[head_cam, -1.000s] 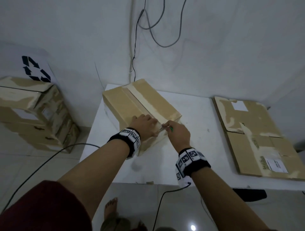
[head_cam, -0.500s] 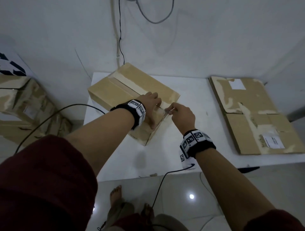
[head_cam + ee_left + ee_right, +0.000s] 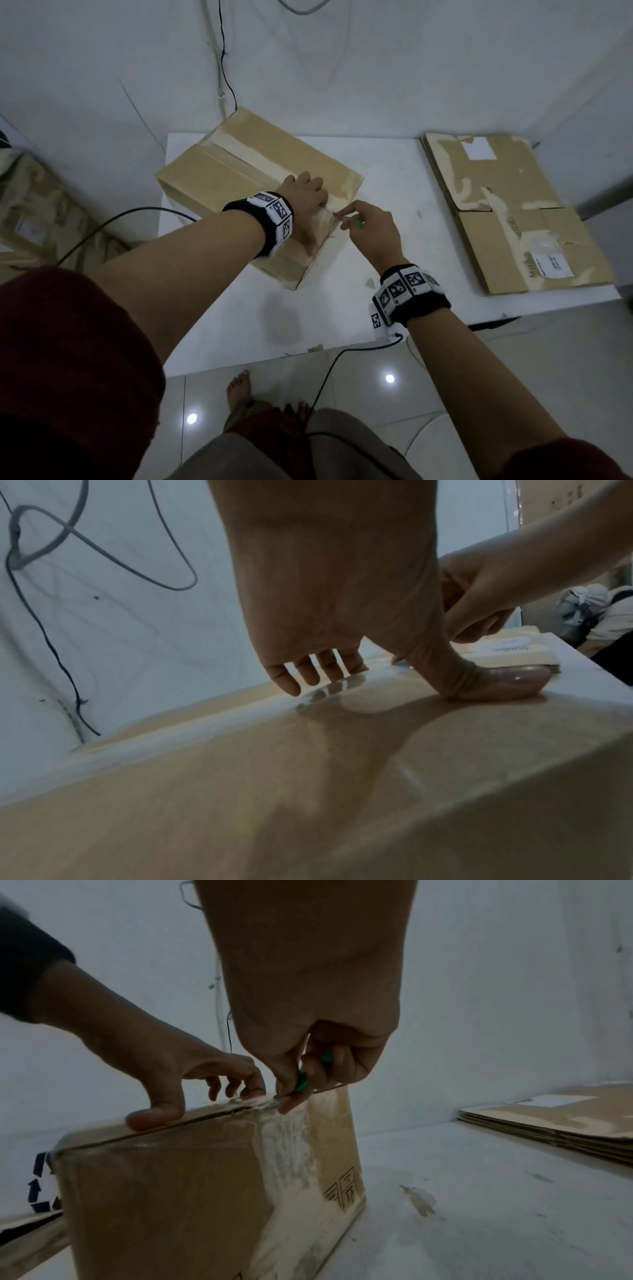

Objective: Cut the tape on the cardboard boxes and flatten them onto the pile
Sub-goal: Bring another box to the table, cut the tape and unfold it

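My left hand (image 3: 306, 205) lies flat, steadying the box (image 3: 219, 178). My right hand (image 3: 371, 229) pinches the green cutter (image 3: 301, 1084) at the tape (image 3: 287, 1123); I'd cut shallow, away from my fingers.

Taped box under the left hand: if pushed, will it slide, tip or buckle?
Probably slides rather than tips: the taped box sits low and broad on the smooth white table. Likely stiff while the tape is uncut; its top shows no sag under the left hand. Possibly light, maybe empty, but its contents are hidden.

Your head view looks steeply down over the bench (image 3: 342, 308). Both wrist views sit close, low along the cardboard box (image 3: 171, 1191) top, sharing its taped near edge.
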The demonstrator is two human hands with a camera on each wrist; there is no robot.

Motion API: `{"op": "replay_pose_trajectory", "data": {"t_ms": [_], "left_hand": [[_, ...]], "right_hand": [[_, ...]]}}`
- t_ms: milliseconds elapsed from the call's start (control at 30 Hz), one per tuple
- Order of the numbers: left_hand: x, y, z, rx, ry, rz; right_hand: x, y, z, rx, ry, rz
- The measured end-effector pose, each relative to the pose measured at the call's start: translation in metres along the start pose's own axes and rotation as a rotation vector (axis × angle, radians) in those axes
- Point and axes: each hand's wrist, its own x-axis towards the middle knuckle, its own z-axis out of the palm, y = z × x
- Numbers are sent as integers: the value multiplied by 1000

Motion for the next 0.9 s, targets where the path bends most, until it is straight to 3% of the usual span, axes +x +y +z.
{"op": "replay_pose_trajectory", "data": {"t_ms": [133,500,633,900], "left_hand": [[-2,2,1,-11,7,-15],[-12,2,4,-70,8,-80],[-12,6,2,-60,1,-67],[-17,8,5,-65,45,-51]], "right_hand": [[-4,3,0,-1,38,-2],[1,6,12,319,36,62],[-1,7,5,299,3,65],[-6,2,6,160,182,-48]]}}
